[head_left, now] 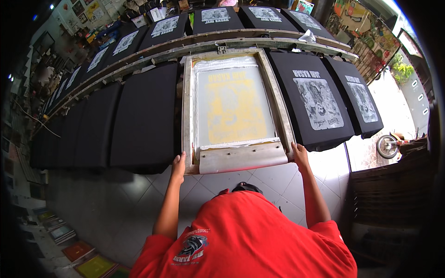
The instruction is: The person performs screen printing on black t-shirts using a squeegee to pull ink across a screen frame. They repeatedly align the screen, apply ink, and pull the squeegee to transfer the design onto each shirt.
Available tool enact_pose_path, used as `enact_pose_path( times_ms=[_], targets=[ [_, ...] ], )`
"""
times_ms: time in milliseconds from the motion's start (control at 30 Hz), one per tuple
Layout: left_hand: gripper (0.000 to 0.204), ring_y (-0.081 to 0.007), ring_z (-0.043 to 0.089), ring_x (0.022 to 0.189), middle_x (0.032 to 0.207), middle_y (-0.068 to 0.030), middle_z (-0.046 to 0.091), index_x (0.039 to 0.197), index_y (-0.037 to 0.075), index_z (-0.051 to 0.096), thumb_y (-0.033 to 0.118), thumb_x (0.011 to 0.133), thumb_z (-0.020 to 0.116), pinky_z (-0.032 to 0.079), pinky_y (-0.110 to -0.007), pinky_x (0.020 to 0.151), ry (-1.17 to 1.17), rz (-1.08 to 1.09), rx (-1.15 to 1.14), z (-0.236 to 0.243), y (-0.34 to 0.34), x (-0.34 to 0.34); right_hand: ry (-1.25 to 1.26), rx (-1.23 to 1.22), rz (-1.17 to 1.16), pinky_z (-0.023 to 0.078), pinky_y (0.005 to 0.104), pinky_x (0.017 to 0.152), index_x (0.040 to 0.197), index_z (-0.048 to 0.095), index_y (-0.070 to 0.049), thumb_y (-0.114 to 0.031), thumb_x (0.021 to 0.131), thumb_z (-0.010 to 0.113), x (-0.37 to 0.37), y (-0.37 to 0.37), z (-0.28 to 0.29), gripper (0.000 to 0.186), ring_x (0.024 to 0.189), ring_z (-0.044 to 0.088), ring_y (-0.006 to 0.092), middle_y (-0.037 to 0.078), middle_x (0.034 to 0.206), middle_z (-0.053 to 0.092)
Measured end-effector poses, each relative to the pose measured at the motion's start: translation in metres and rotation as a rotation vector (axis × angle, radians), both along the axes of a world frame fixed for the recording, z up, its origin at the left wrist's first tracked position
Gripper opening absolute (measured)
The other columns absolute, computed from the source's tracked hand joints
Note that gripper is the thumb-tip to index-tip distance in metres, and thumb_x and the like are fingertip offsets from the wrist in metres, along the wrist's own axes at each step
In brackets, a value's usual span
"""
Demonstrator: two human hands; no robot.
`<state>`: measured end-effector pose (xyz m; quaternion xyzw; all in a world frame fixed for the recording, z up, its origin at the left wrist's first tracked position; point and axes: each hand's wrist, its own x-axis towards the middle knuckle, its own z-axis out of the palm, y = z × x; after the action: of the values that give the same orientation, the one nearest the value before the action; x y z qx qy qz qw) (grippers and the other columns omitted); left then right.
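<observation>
A screen-printing frame (187,109) with pale wooden sides lies over one of the boards in the middle of the row. Its mesh carries a yellowish stencil (235,104), and white ink rims the edges. Across the near end rests a wide, pale squeegee-like bar (243,158) dotted with several screws. My left hand (178,167) is closed round the frame's near left corner. At the near right corner, my right hand (300,155) grips the same frame. A hinge clamp (222,49) meets the frame's far edge at the rail.
Plain black shirts (143,118) cover the boards on the left. To the right lie black shirts with white prints (320,104). Beyond the long rails (176,48) runs another row of printed shirts (215,18). A motorbike wheel (387,147) shows at the far right.
</observation>
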<state>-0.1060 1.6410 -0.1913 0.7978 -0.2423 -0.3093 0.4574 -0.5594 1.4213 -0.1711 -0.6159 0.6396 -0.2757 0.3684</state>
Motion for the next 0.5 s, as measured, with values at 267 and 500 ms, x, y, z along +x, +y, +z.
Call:
enact_pose_path(
  times_ms=[267, 500],
  targets=[
    [0.059, -0.0324, 0.060, 0.108, 0.114, -0.0269, 0.061, 0.116, -0.011, 0.054, 0.046, 0.097, 0.052, 0.045, -0.038, 0.091, -0.030, 0.035, 0.035, 0.007, -0.012, -0.003, 0.121, -0.072, -0.064, 0.040, 0.0451, 0.062, 0.076, 0.051, 0.005, -0.044, 0.099, 0.048, 0.013, -0.004, 0.015, 0.055, 0.060, 0.047, 0.0317, 0.024, 0.065, 0.051],
    [0.057, -0.0362, 0.063, 0.098, 0.104, -0.0258, 0.065, 0.110, -0.009, 0.058, 0.046, 0.100, 0.046, 0.047, -0.041, 0.083, -0.117, 0.048, 0.068, 0.022, -0.015, -0.006, 0.145, -0.126, -0.057, 0.040, 0.0454, 0.064, 0.077, 0.052, 0.005, -0.041, 0.100, 0.045, 0.010, -0.009, 0.014, 0.051, 0.062, 0.048, 0.0327, 0.024, 0.066, 0.051]
  ],
)
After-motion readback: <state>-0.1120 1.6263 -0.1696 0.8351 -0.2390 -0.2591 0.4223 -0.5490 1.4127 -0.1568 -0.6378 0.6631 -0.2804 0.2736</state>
